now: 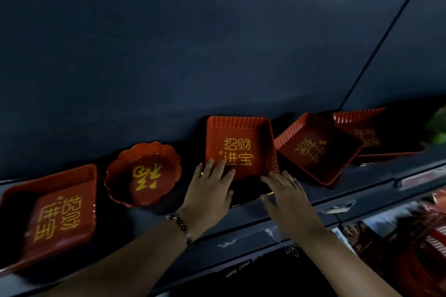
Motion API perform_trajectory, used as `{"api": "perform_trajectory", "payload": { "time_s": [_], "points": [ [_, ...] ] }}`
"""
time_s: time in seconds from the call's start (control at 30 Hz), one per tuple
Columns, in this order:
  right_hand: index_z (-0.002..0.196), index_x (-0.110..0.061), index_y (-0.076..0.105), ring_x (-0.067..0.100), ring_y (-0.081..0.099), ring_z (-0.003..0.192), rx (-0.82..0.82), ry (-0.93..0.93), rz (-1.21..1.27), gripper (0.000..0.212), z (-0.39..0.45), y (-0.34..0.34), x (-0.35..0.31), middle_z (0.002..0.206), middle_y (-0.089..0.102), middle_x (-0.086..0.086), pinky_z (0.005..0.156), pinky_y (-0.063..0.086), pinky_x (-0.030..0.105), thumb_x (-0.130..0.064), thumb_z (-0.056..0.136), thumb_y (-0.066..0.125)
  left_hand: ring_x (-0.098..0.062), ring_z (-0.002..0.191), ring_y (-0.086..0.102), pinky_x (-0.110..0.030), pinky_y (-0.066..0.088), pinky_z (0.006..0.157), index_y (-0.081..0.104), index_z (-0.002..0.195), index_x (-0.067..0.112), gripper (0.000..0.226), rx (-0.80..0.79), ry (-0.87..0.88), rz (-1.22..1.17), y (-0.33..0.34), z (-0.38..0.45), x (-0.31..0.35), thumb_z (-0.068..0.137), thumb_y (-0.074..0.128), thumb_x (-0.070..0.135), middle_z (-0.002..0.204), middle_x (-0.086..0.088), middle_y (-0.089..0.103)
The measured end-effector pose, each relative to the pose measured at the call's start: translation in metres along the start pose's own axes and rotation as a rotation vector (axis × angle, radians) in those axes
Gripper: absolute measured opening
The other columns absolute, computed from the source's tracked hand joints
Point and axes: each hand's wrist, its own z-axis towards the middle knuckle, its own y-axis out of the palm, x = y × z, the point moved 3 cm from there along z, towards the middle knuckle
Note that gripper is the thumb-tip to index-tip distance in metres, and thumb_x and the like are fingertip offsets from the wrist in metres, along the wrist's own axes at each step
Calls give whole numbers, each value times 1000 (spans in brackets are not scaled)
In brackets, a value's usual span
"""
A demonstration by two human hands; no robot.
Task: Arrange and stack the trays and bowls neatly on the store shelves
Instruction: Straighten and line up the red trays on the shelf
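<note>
1. A dark shelf (pixel 253 229) is seen from above, backed by a dark blue panel (pixel 193 43), and a row of red trays with gold characters is laid along it.
2. The middle square tray (pixel 239 144) is tilted up against the panel, its near edge met by both hands.
3. The left hand (pixel 210 190) is laid on the tray's near left corner with straight, spread fingers; a beaded bracelet (pixel 181 226) is worn on its wrist.
4. The right hand (pixel 287 193) is placed at the near right corner, fingers extended flat; whether the thumb is hooked under the rim cannot be told.
5. A scalloped red bowl (pixel 142 173) is set just left of the middle tray.
6. A larger square tray (pixel 55 214) is found at the far left.
7. To the right, a rotated square tray (pixel 316 147) is seen, overlapping another tray (pixel 371 135) beyond it.
</note>
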Motion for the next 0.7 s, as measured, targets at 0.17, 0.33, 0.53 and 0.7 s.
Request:
{"api": "perform_trajectory", "payload": {
  "time_s": [0.17,0.33,0.53,0.7],
  "points": [
    [146,-27,31,21,6,146,-68,-24,16,50,21,6,36,155,22,-5,119,7,37,-37,98,41,-30,143,22,-52,15,116,52,135,22,41,-14,-97,7,23,19,5,97,43,34,144,-1,47],
    [146,-27,31,22,7,146,-111,-48,20,50,31,14,54,156,21,-6,118,7,38,-38,98,40,-23,103,64,-39,44,98,73,98,19,15,116,-128,-97,25,27,7,85,67,15,95,1,73],
    [140,-25,41,21,21,142,-28,-107,70,44,32,14,65,147,38,-6,117,16,38,-29,96,48,-20,82,65,-40,49,91,70,93,19,17,256,-72,-69,22,20,18,79,72,11,85,2,70],
    [110,-18,67,24,48,124,170,-191,131,21,40,4,69,113,66,-3,110,30,46,-16,90,59,-21,87,64,-40,49,90,69,101,17,22,348,-62,-39,12,11,25,88,53,20,91,1,70]
  ]
}}
